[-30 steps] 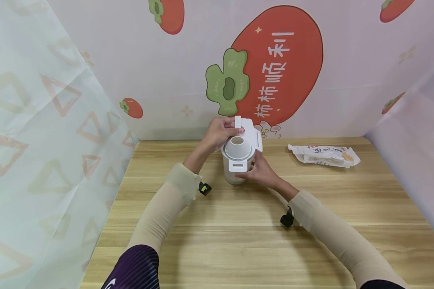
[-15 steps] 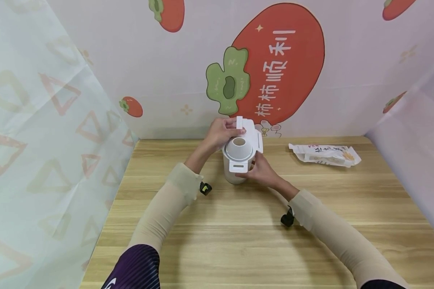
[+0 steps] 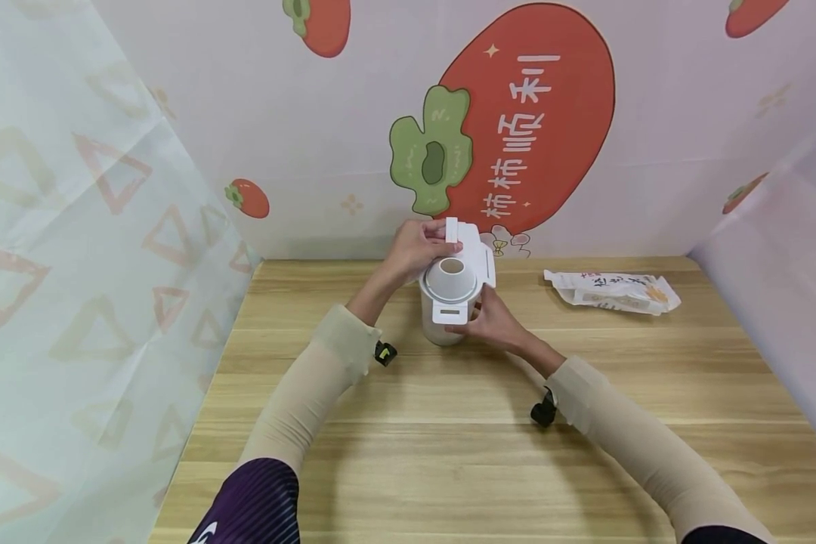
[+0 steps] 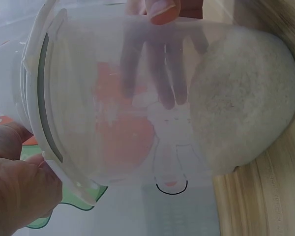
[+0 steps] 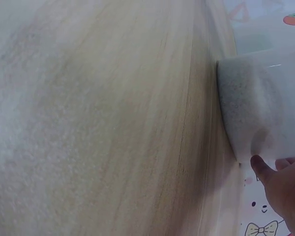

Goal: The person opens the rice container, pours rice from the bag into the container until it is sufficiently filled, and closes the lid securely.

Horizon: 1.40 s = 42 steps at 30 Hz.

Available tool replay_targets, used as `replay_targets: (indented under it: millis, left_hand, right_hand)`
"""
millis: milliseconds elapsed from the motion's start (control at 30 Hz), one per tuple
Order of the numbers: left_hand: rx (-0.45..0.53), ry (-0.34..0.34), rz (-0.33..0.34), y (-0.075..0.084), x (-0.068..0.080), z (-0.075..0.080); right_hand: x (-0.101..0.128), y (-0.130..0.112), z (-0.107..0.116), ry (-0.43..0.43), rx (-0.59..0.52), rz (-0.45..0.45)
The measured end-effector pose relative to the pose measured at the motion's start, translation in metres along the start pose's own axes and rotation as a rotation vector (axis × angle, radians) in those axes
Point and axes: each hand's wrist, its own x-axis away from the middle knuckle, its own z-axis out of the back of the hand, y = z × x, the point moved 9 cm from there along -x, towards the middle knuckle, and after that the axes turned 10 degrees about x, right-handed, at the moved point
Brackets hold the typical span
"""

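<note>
A translucent plastic storage jar [image 3: 437,332] stands upright on the wooden table, with a white clip-on lid [image 3: 477,261] on top. A conical spout [image 3: 451,281] with a round hole rises from the lid, and latch flaps stick out around its rim. My left hand [image 3: 416,248] pinches the lid at its far left flap, thumb on top. Lower down, my right hand [image 3: 495,323] grips the jar's body from the right. Through the wall in the left wrist view, my right hand's fingers [image 4: 169,73] show behind the jar. Pale grainy contents [image 4: 246,98] fill the bottom.
A white printed plastic packet [image 3: 612,293] lies on the table at the back right. Behind the jar rises a printed backdrop [image 3: 326,151] with persimmon pictures, close to the table's far edge. Another patterned sheet [image 3: 109,302] borders the left side.
</note>
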Motion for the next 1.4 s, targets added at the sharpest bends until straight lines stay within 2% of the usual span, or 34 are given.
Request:
replay_targets:
  millis: [100,267,500,633,733,933,1167,1400]
  left_hand:
    - [-0.035,0.008,-0.017,0.002,0.001,0.002]
    - [-0.139,0.041,-0.105,0.01,0.003,0.012]
    - [-0.074,0.003,-0.174,0.013,0.008,0.029]
    - [-0.096,-0.029,-0.224,0.016,0.013,0.039]
    - [-0.135,-0.066,-0.252,0.018,0.016,0.044]
    - [-0.232,-0.195,-0.281,0.019,0.024,0.05]
    - [-0.387,-0.303,-0.228,0.006,0.03,0.057]
    - [-0.502,-0.369,-0.236,-0.002,0.031,0.052]
  right_hand:
    - [0.001,0.0,0.001,-0.004,-0.001,-0.004]
    - [0.004,0.002,0.003,-0.035,0.038,-0.03]
    - [0.012,0.008,0.015,-0.062,0.103,-0.086]
    - [0.015,0.009,0.022,-0.078,0.117,-0.079]
    - [0.017,0.008,0.029,-0.072,0.115,-0.067]
    - [0.019,0.008,0.049,-0.058,0.159,-0.051]
    - [0.022,-0.002,0.074,-0.052,0.246,-0.057]
    - [0.011,-0.026,0.091,-0.017,0.299,0.003]
